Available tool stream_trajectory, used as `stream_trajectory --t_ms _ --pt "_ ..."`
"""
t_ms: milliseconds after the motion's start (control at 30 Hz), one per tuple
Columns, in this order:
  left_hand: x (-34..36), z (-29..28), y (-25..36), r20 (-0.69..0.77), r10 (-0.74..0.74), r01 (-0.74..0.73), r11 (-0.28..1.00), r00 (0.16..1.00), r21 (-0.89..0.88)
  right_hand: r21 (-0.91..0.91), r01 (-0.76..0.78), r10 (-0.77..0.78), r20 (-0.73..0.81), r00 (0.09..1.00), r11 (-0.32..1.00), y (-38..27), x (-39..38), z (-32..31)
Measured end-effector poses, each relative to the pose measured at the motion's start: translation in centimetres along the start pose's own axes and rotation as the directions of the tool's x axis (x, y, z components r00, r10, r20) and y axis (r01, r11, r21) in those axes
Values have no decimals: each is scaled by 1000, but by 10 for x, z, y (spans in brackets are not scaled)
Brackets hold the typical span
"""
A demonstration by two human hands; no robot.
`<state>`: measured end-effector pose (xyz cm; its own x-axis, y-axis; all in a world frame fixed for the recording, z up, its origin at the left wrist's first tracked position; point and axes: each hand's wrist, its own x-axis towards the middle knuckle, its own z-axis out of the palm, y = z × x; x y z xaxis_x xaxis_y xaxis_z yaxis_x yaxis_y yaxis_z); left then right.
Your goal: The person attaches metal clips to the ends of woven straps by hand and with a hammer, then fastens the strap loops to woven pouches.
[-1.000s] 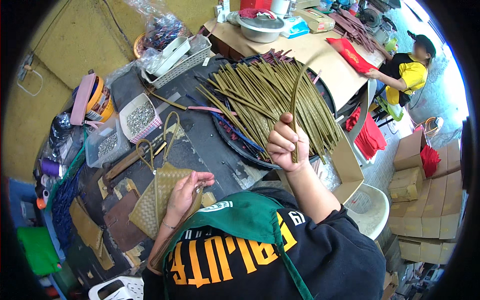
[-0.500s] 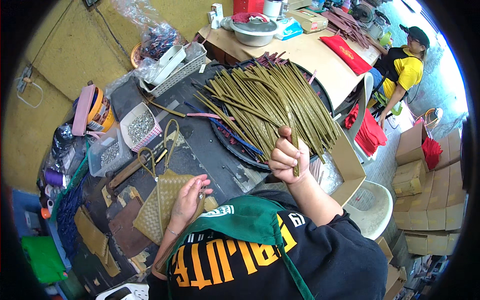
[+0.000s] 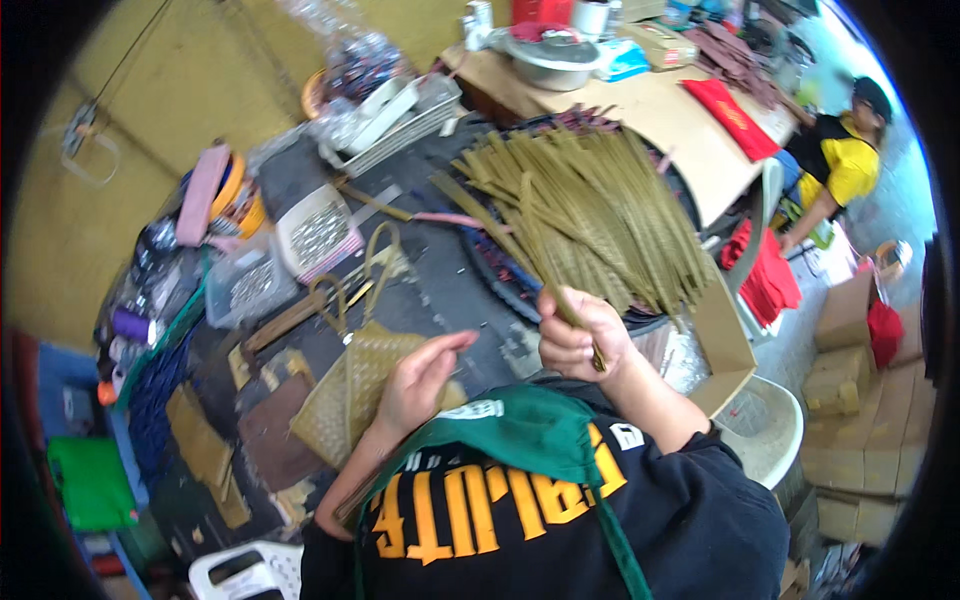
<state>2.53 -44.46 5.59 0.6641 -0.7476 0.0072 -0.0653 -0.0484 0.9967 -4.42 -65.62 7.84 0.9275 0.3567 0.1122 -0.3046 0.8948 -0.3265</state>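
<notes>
My right hand point(image 3: 582, 335) is closed around a long olive-green flat strip point(image 3: 540, 245). The strip stands up from my fist, leaning left, and its short lower end pokes out below. Behind it lies a thick heap of similar strips point(image 3: 610, 220) on a round dark tray point(image 3: 485, 275). My left hand point(image 3: 415, 385) is open, fingers stretched toward the right hand. Next to the left hand lies a woven olive pouch point(image 3: 340, 395) with looped handles point(image 3: 378, 262); the hand and forearm cover its right side.
Left on the dark table are a hammer point(image 3: 290, 322), two tubs of small metal pieces point(image 3: 318, 235) point(image 3: 250, 285), and brown flat pieces point(image 3: 275, 428). A white chair point(image 3: 765, 440) and cardboard boxes point(image 3: 860, 430) stand right. Another person point(image 3: 840, 160) sits far right near red cloth point(image 3: 760, 275).
The view has shifted, so the scene sits further right. My right hand has come slightly lower with the strip, now tilted more to the left. My left fingers have straightened.
</notes>
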Motion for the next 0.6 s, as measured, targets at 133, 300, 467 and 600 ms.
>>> stream_trajectory --t_ms 133,300,467,600 --pt "12 3 13 -56 -20 -22 749 998 -662 -134 -382 347 -227 910 914 23 5 6" --pt "10 0 7 -283 -216 -95 615 935 -783 -141 -212 159 -318 935 967 7 -5 -6" --pt "8 -3 9 -359 -305 -131 574 882 -809 58 242 -230 -172 958 968 -3 -22 -42" --pt "12 6 13 -345 -308 -98 605 887 -790 -161 403 -434 -299 850 901 -2 -15 -41"
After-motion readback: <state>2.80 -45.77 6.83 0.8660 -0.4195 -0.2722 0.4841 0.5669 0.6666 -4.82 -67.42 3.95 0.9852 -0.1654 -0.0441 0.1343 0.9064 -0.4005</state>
